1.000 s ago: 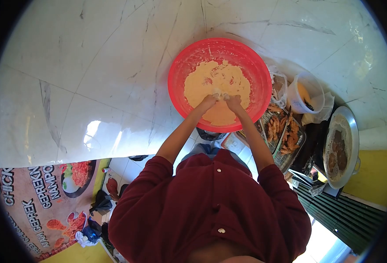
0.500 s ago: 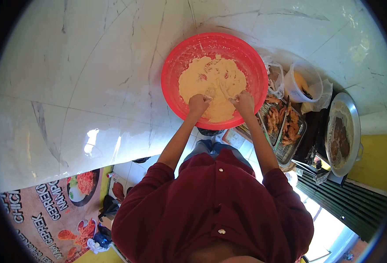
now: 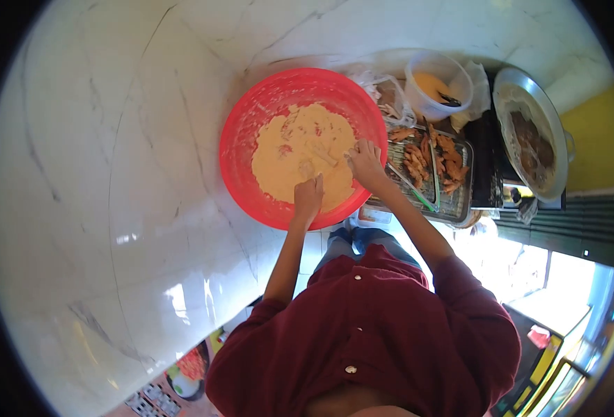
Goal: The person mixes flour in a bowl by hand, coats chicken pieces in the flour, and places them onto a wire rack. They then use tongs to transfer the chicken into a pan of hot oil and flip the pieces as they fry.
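In the head view, a wide red plastic basin (image 3: 234, 156) holds a bed of pale yellow flour (image 3: 272, 156). My left hand (image 3: 309, 195) reaches over the near rim, its bent fingers drawn together at the flour. Just beyond those fingertips lies a small flour-coated lump (image 3: 307, 168). A longer coated piece (image 3: 324, 153), perhaps chicken, rests between the two hands. At the basin's right side, my right hand (image 3: 367, 164) has its fingers curled closed near the flour's edge. What either hand holds, if anything, is too small to make out.
To the right, browned fried pieces (image 3: 416, 163) sit on a rack in a metal tray (image 3: 463, 201), with green-handled tongs (image 3: 422, 200) across it. Behind stand a plastic bag (image 3: 399, 104) and a clear tub (image 3: 425, 104) of yellow liquid. A large pan (image 3: 557, 163) is farther right.
The view has turned, shifting the basin left. Relative to the basin, my left hand has moved right; my right hand has moved outward and farther from my body.
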Demonstrator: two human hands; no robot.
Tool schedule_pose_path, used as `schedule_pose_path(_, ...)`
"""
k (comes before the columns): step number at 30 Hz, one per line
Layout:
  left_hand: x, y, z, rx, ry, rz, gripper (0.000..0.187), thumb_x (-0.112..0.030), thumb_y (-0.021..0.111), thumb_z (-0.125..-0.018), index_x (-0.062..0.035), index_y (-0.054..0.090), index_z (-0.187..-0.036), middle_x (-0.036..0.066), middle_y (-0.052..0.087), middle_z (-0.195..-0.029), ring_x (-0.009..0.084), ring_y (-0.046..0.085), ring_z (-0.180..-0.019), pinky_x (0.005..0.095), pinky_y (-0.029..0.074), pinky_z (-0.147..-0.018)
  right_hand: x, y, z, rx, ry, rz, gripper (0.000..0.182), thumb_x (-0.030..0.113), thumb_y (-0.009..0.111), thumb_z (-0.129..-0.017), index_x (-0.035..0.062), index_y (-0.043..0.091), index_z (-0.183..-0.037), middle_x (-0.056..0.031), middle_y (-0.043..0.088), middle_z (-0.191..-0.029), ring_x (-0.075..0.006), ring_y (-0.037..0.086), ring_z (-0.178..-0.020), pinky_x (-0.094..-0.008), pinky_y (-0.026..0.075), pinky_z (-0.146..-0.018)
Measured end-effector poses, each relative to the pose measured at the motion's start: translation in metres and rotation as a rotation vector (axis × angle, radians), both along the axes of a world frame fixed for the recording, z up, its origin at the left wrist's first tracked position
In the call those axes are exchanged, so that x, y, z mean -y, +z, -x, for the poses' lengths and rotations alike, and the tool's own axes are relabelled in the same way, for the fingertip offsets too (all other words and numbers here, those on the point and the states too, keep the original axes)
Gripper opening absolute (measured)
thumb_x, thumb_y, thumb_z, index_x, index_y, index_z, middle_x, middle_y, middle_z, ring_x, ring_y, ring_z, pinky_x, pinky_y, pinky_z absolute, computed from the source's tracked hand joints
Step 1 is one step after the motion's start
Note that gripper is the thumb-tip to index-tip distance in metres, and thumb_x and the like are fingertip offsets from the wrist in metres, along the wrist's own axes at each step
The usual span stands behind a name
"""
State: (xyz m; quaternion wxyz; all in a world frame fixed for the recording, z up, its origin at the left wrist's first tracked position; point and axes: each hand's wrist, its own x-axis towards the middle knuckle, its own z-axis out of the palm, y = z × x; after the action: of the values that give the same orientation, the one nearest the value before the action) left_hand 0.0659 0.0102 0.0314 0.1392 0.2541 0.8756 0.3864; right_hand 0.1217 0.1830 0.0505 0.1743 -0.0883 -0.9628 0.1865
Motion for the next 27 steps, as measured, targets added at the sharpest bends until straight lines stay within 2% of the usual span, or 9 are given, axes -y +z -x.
schedule_pose_path(6, -0.046, 0.061, -0.068, 0.278, -0.294, -0.219, 0.038, -0.024, 0.035, -0.09, 0.0027, 0.047, -0.066, 0.013, 0.049, -0.056, 0.0248, 0.047, -0.051, 0.0361, 0.038, -0.053, -0.002, 0.046, -0.065, -0.097, -0.23, 0.298, 0.015, 0.017, 0.049, -0.079, 0.0029, 0.052, -0.083, -0.0143, 0.037, -0.091, -0.0278, 0.036, -0.09, -0.0396, 0.027, -0.076)
schedule_pose_path(8, -0.056, 0.059, -0.091, 0.226, -0.436, -0.301, 0.031, -0.018, 0.034, -0.089, 0.0021, 0.049, -0.07, 0.019, 0.052, -0.066, 0.0303, 0.052, -0.064, 0.0383, 0.037, -0.056, -0.002, 0.043, -0.094, -0.069, -0.302, 0.291, 0.017, 0.017, 0.047, -0.08, 0.0022, 0.05, -0.086, -0.0142, 0.035, -0.091, -0.0281, 0.036, -0.089, -0.0394, 0.026, -0.077)
schedule_pose_path(14, -0.073, -0.03, -0.117, 0.141, -0.669, -0.409, 0.015, -0.008, 0.042, -0.084, 0.0038, 0.05, -0.09, 0.019, 0.057, -0.079, 0.031, 0.055, -0.07, 0.0362, 0.043, -0.066, -0.008, -0.024, -0.18, 0.226, -0.548, 0.213, 0.021, 0.015, 0.046, -0.08, 0.0006, 0.046, -0.096, -0.0166, 0.033, -0.097, -0.0303, 0.035, -0.091, -0.0414, 0.028, -0.077)
schedule_pose_path(15, -0.076, -0.023, -0.114, 0.131, -0.669, -0.127, 0.02, -0.003, 0.047, -0.08, 0.0028, 0.053, -0.098, 0.019, 0.058, -0.083, 0.0308, 0.057, -0.077, 0.0357, 0.044, -0.069, -0.008, -0.033, -0.188, 0.159, -0.653, 0.15, 0.019, 0.016, 0.05, -0.078, 0.0029, 0.052, -0.093, -0.0152, 0.035, -0.099, -0.0297, 0.036, -0.094, -0.0413, 0.03, -0.077)
schedule_pose_path(18, -0.087, -0.057, -0.111, 0.122, -0.715, -0.048, 0.022, -0.004, 0.049, -0.078, 0.0003, 0.057, -0.098, 0.018, 0.059, -0.083, 0.0295, 0.057, -0.079, 0.0352, 0.044, -0.07, -0.018, -0.035, -0.221, 0.22, -0.622, 0.32, 0.014, 0.018, 0.055, -0.077, 0.0074, 0.06, -0.085, -0.0111, 0.039, -0.095, -0.0273, 0.037, -0.096, -0.0416, 0.029, -0.079)
schedule_pose_path(19, -0.09, -0.066, -0.111, 0.087, -0.67, -0.076, 0.018, -0.01, 0.052, -0.078, -0.0007, 0.061, -0.091, 0.017, 0.06, -0.079, 0.0288, 0.058, -0.076, 0.035, 0.045, -0.068, -0.023, -0.036, -0.226, 0.166, -0.676, 0.277, 0.01, 0.02, 0.06, -0.074, 0.0113, 0.064, -0.077, -0.0091, 0.048, -0.083, -0.0264, 0.045, -0.086, -0.0401, 0.034, -0.074)
schedule_pose_path(23, -0.103, -0.057, -0.108, 0.144, -0.554, 0.202, 0.028, -0.031, 0.056, -0.078, -0.005, 0.062, -0.069, 0.014, 0.059, -0.063, 0.027, 0.059, -0.06, 0.0372, 0.045, -0.055, -0.054, -0.061, -0.256, 0.164, -0.557, 0.45, 0.014, 0.022, 0.058, -0.075, 0.0089, 0.063, -0.075, -0.0117, 0.053, -0.07, -0.0293, 0.051, -0.074, -0.0383, 0.039, -0.068)
schedule_pose_path(25, -0.114, -0.039, -0.105, 0.193, -0.566, 0.295, 0.03, -0.033, 0.056, -0.077, -0.0056, 0.062, -0.067, 0.013, 0.059, -0.062, 0.0267, 0.059, -0.059, 0.0371, 0.044, -0.054, -0.067, -0.045, -0.256, 0.357, -0.605, 0.536, 0.023, 0.022, 0.052, -0.079, 0.0037, 0.061, -0.069, -0.0153, 0.053, -0.062, -0.032, 0.053, -0.067, -0.0387, 0.041, -0.064)
schedule_pose_path(27, -0.12, -0.04, -0.106, 0.25, -0.578, 0.378, 0.03, -0.035, 0.057, -0.076, -0.0054, 0.062, -0.071, 0.011, 0.059, -0.062, 0.0263, 0.058, -0.059, 0.0359, 0.045, -0.054, -0.086, -0.071, -0.264, 0.304, -0.523, 0.487, 0.025, 0.023, 0.05, -0.079, 0.0024, 0.059, -0.069, -0.0168, 0.053, -0.065, -0.0329, 0.053, -0.07, -0.0392, 0.041, -0.066)
